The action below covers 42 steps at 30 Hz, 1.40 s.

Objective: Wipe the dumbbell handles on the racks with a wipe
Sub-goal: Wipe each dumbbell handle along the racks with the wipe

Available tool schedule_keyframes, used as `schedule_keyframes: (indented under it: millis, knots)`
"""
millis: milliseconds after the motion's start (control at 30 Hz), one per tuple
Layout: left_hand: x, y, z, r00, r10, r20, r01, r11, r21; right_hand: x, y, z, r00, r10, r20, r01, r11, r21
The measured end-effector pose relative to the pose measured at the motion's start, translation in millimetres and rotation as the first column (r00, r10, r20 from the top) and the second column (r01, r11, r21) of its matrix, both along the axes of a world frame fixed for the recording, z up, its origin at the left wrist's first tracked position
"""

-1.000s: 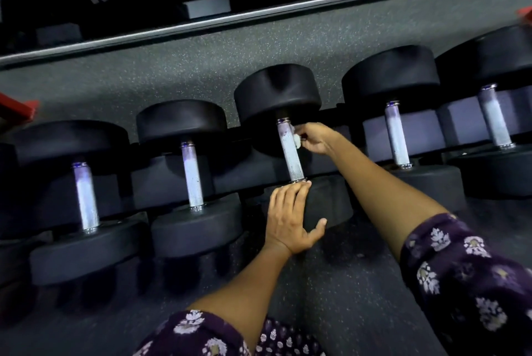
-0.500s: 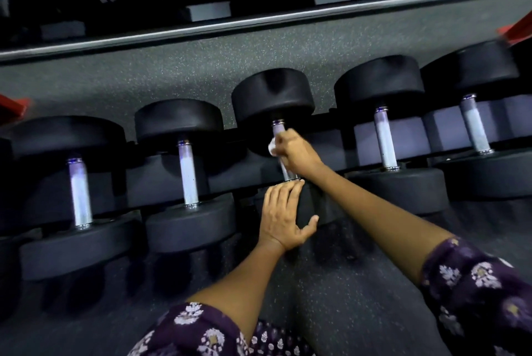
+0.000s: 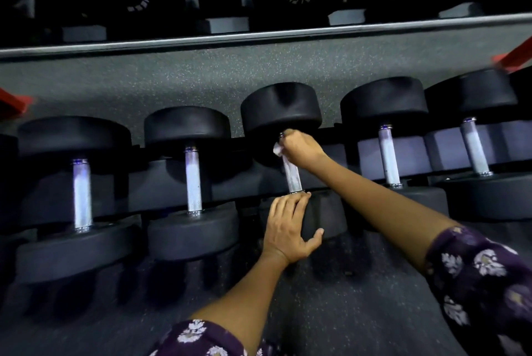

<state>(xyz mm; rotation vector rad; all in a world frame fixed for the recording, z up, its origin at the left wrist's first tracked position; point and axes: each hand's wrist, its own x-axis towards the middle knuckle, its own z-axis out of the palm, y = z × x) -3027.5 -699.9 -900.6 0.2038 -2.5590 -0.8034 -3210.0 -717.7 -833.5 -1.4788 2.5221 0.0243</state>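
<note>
Several black dumbbells with silver handles lie in a row on the lower rack. My right hand [image 3: 300, 150] grips a small white wipe [image 3: 278, 150] around the upper end of the middle dumbbell's handle [image 3: 292, 177], just under its far head [image 3: 280, 107]. Flat on the near head [image 3: 325, 216] of the same dumbbell rests my left hand [image 3: 288, 227], fingers straight and thumb spread. Bare handles stand to the left [image 3: 193, 180] and to the right [image 3: 389, 155].
An upper rack shelf [image 3: 259, 36] holds larger black dumbbells with printed lettering. Red rack frame parts [image 3: 512, 56] show at the right and left edges. Speckled grey rubber floor [image 3: 331, 312] lies below the rack.
My right hand wrapped round the handle with the wipe, slid down to mid-handle, and is now back up at the top end. My left hand stayed on the near head.
</note>
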Motion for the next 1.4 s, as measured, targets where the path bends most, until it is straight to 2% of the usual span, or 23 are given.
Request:
schedule_keyframes:
  millis: [67,233,333,400,433,533,667,767,833,867,933,1000,1033,1133,1200,1300,1400]
  knots:
    - [-0.6,-0.5,0.5,1.000,-0.004,-0.009,0.004,1.000,0.008,4.2,-3.8,-0.1,0.995,-0.095,-0.008,0.094,0.993,-0.070]
    - [1.1,-0.3,-4.2,1.000,-0.011,-0.016,0.011,1.000,0.014,23.2,10.7,-12.2,0.995,-0.046,0.091,0.041,0.997,0.059]
    - [0.0,-0.8,-5.0,0.999,-0.024,-0.039,0.023,1.000,-0.001,5.2,-0.9,-6.8,0.979,-0.178,0.105,0.185,0.981,-0.064]
    - [-1.1,-1.4,-4.6,0.998,-0.038,-0.059,0.037,0.999,-0.019,7.6,-2.9,-5.1,0.980,-0.189,0.067,0.195,0.975,-0.105]
    - [-1.0,-1.4,-4.8,0.997,-0.046,-0.065,0.045,0.999,-0.028,12.8,-0.5,-4.7,0.989,-0.143,0.033,0.145,0.986,-0.077]
    - [0.8,-1.6,-6.7,0.996,-0.048,-0.074,0.046,0.999,-0.026,23.2,9.8,-4.7,0.999,0.032,-0.008,-0.031,0.990,0.140]
    - [-1.2,-2.3,-4.8,0.997,-0.042,-0.059,0.041,0.999,-0.008,7.5,-10.2,9.7,0.984,0.089,-0.152,-0.060,0.981,0.184]
    - [-0.5,-2.1,-5.1,0.998,-0.034,-0.052,0.034,0.999,-0.001,18.0,-13.0,8.8,0.931,0.303,-0.203,-0.228,0.918,0.324]
    - [0.0,-2.6,-6.9,0.998,-0.039,-0.045,0.039,0.999,-0.004,28.2,-6.1,2.7,0.892,0.431,-0.140,-0.324,0.823,0.467]
    - [0.2,-2.5,-7.8,0.998,-0.039,-0.044,0.039,0.999,-0.007,28.5,-4.1,3.7,0.898,0.432,-0.086,-0.338,0.800,0.496]
    - [1.1,-0.9,-7.7,0.998,-0.040,-0.044,0.040,0.999,0.001,19.9,-4.1,9.8,0.946,0.305,0.111,-0.319,0.806,0.499]
    - [0.5,-1.2,-6.3,0.998,-0.036,-0.051,0.037,0.999,0.006,13.5,-4.1,14.5,0.946,0.161,0.282,-0.288,0.816,0.500]
    - [0.0,-2.0,-6.2,0.998,-0.036,-0.059,0.036,0.999,0.002,15.3,-3.5,15.1,0.945,0.155,0.288,-0.285,0.823,0.492]
    - [0.0,-2.3,-5.8,0.997,-0.031,-0.071,0.031,1.000,-0.006,31.3,-0.8,0.9,0.950,0.284,0.130,-0.311,0.824,0.473]
    - [0.5,-2.9,-5.9,0.998,-0.035,-0.058,0.035,0.999,-0.001,27.9,-0.5,1.8,0.947,0.258,0.191,-0.319,0.819,0.477]
    - [-0.5,-2.3,-6.4,0.998,-0.023,-0.060,0.022,1.000,-0.009,5.1,0.3,12.9,0.932,0.108,0.345,-0.281,0.816,0.505]
    - [-0.2,-3.4,-8.7,0.998,-0.020,-0.062,0.018,1.000,-0.022,17.2,4.9,1.9,0.942,0.160,0.294,-0.274,0.872,0.405]
